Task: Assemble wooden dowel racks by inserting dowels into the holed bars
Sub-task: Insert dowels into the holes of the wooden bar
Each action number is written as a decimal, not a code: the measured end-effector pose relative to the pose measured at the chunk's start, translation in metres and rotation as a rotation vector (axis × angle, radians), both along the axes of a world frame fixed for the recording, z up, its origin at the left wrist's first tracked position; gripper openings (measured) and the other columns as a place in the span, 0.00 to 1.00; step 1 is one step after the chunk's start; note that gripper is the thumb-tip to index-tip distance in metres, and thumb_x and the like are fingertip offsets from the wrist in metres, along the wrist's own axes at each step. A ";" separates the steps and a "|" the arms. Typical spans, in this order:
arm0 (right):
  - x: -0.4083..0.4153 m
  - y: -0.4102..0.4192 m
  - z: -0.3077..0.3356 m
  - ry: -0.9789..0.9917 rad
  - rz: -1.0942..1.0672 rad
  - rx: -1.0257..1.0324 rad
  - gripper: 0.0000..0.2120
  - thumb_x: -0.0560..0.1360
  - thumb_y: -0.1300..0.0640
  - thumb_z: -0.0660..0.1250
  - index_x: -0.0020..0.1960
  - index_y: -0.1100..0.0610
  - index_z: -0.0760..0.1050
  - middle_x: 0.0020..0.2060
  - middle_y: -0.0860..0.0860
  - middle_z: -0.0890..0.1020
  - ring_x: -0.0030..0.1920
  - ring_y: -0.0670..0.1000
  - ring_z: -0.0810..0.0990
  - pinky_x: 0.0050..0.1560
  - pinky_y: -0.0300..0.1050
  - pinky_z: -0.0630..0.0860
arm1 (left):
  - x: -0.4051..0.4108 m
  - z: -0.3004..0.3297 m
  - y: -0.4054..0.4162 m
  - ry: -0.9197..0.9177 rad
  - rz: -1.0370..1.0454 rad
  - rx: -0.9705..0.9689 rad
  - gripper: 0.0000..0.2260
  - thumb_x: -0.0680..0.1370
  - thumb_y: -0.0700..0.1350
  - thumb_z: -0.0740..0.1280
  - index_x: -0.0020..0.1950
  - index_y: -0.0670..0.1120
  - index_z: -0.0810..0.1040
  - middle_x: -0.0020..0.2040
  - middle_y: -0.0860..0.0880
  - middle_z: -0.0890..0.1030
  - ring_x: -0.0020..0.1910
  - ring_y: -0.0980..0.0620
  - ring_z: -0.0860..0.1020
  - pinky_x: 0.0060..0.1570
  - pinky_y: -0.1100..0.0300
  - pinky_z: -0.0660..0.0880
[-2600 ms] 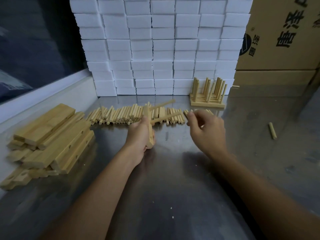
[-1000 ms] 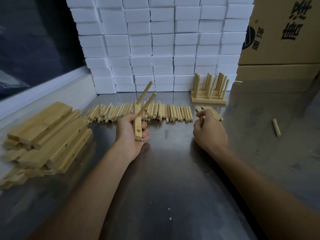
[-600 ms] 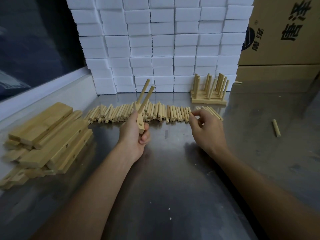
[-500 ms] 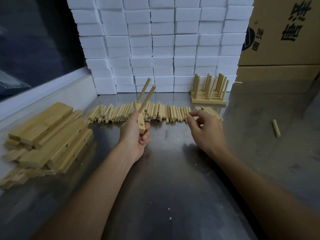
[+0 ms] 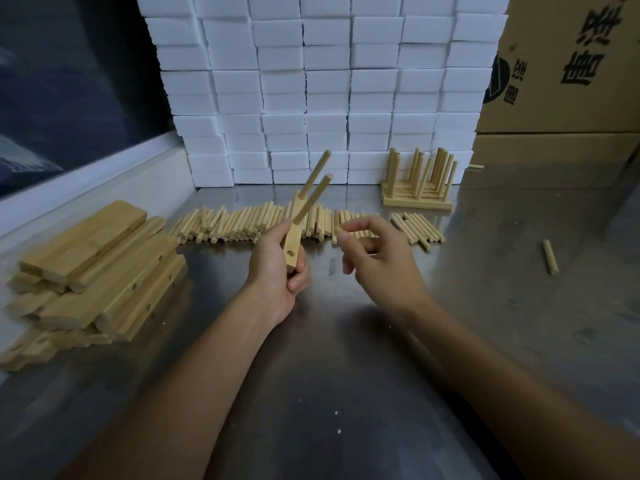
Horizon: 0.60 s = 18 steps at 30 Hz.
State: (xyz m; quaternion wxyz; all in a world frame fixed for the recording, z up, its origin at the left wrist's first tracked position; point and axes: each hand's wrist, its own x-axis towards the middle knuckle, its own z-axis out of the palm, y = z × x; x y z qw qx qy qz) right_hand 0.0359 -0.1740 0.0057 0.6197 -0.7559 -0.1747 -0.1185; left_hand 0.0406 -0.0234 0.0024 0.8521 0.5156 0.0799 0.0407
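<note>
My left hand (image 5: 273, 271) grips a holed wooden bar (image 5: 292, 242) above the steel table, with its length pointing away from me. Two dowels (image 5: 313, 199) stand in the bar, slanting up and to the right. An empty hole shows near the bar's near end. Just right of the bar, my right hand (image 5: 384, 268) pinches a single dowel (image 5: 338, 230) between thumb and forefinger; only its tip shows. A long row of loose dowels (image 5: 242, 223) lies behind both hands.
A pile of holed bars (image 5: 100, 268) sits at the left. Finished racks (image 5: 417, 188) stand at the back right against a wall of white foam blocks (image 5: 329, 84). Cardboard boxes (image 5: 568, 64) fill the right rear. One stray dowel (image 5: 550, 257) lies far right.
My right hand picked a dowel from the row and brought it left toward the bar. My left hand tilted the bar so its two dowels point up.
</note>
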 end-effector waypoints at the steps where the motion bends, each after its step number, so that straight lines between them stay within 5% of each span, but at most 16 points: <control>1: -0.004 0.003 0.001 -0.008 0.056 0.001 0.05 0.80 0.57 0.67 0.52 0.58 0.76 0.28 0.51 0.79 0.26 0.41 0.74 0.30 0.32 0.69 | 0.000 0.000 0.000 -0.003 -0.006 -0.002 0.21 0.82 0.52 0.59 0.30 0.46 0.72 0.21 0.48 0.65 0.15 0.52 0.56 0.18 0.65 0.53; 8: -0.018 0.017 0.000 -0.017 0.260 -0.032 0.03 0.77 0.65 0.68 0.49 0.59 0.78 0.30 0.45 0.84 0.33 0.39 0.82 0.38 0.28 0.73 | -0.001 0.000 -0.001 0.012 0.016 0.015 0.17 0.80 0.49 0.60 0.32 0.47 0.71 0.26 0.50 0.67 0.17 0.54 0.61 0.16 0.66 0.55; 14: -0.016 0.016 -0.002 -0.069 0.209 -0.120 0.03 0.77 0.59 0.71 0.48 0.52 0.79 0.33 0.47 0.85 0.37 0.43 0.83 0.45 0.48 0.79 | -0.003 0.002 -0.005 0.003 0.027 0.043 0.15 0.80 0.50 0.62 0.36 0.46 0.75 0.26 0.51 0.69 0.17 0.55 0.64 0.16 0.67 0.57; 18: -0.015 0.012 0.000 -0.300 0.047 -0.382 0.02 0.75 0.54 0.71 0.48 0.50 0.81 0.34 0.39 0.82 0.40 0.42 0.81 0.39 0.48 0.77 | -0.005 0.003 -0.004 -0.045 -0.012 0.168 0.14 0.82 0.50 0.58 0.43 0.44 0.77 0.29 0.51 0.72 0.21 0.56 0.64 0.18 0.67 0.56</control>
